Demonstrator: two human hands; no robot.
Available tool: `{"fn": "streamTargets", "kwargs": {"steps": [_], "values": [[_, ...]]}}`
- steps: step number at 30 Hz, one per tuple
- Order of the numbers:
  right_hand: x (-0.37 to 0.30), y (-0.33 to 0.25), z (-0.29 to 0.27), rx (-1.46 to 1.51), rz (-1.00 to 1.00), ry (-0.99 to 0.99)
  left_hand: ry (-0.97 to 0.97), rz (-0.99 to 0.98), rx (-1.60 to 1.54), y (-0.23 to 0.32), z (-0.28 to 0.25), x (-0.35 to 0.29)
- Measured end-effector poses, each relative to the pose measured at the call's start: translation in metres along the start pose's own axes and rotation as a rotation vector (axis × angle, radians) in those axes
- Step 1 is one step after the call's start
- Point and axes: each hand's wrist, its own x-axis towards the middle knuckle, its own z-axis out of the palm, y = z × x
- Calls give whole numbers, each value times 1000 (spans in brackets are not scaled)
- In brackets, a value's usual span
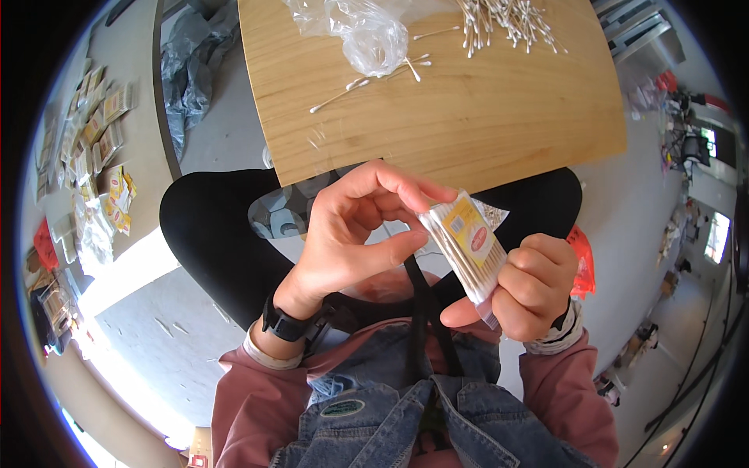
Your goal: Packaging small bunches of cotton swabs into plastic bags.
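Above my lap I hold a flat clear packet of cotton swabs (473, 240) with a yellow and white label, tilted, its upper end toward the table. My right hand (537, 288) is closed round its lower end, the thumb stretched out beneath. At the packet's upper left edge, my left hand (355, 226) is curled, with index fingertip and thumb against that edge. The other left fingers bend inward behind. Loose cotton swabs (511, 23) lie heaped at the table's far side, and several more (335, 100) are scattered nearer by a crumpled clear plastic bag (374, 47).
The wooden table (437, 125) stands just ahead, its near edge over my knees. Many filled swab packets (97, 129) lie on a surface at the left, beside a grey plastic sheet (187, 74). A red bag (582, 264) is beyond my right hand. Several swabs lie on the floor (160, 312).
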Motion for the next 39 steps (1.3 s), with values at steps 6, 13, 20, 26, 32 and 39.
{"fn": "streamTargets", "kwargs": {"steps": [6, 13, 20, 26, 32, 39], "values": [[-3, 3, 0, 6, -29, 32, -64, 2, -68, -2, -1, 1], [-4, 6, -9, 162, 162, -21, -15, 133, 358, -11, 7, 2], [-23, 7, 1, 314, 600, 221, 51, 345, 665, -7, 7, 1], [-21, -12, 13, 643, 1572, 338, 112, 732, 1116, -13, -1, 4], [-20, -5, 19, 911, 1784, 304, 30, 910, 1265, -17, 2, 9], [-17, -4, 40, 759, 1767, 444, 50, 949, 1277, -23, 8, 7]]}}
